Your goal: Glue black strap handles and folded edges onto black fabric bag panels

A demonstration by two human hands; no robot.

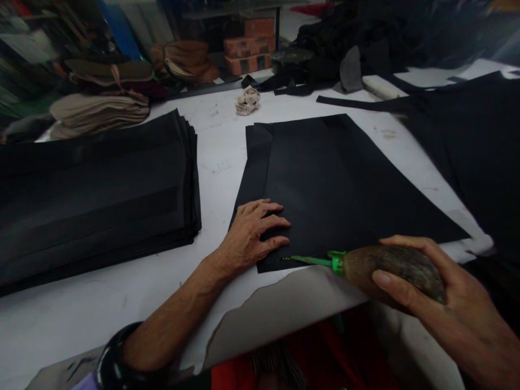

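A black sheet (317, 179) lies flat on the white-topped table in front of me. My left hand (260, 227) rests on its near left part, palm down with the fingers spread. In my right hand (430, 287) is a brownish squeeze bottle (374, 268) with a green nozzle, held on its side and pointing left. The nozzle tip meets the sheet close to its near edge, where a small wet, shiny spot shows. Under the sheet's left side another black piece (254, 162) sticks out.
A thick stack of black sheets (134, 179) sits on the left. Behind it are stacked beige insole-shaped pieces (101, 114). A crumpled pale wad (247, 101) lies farther back, near orange-brown boxes (249, 46). More black material (475, 124) covers the right side.
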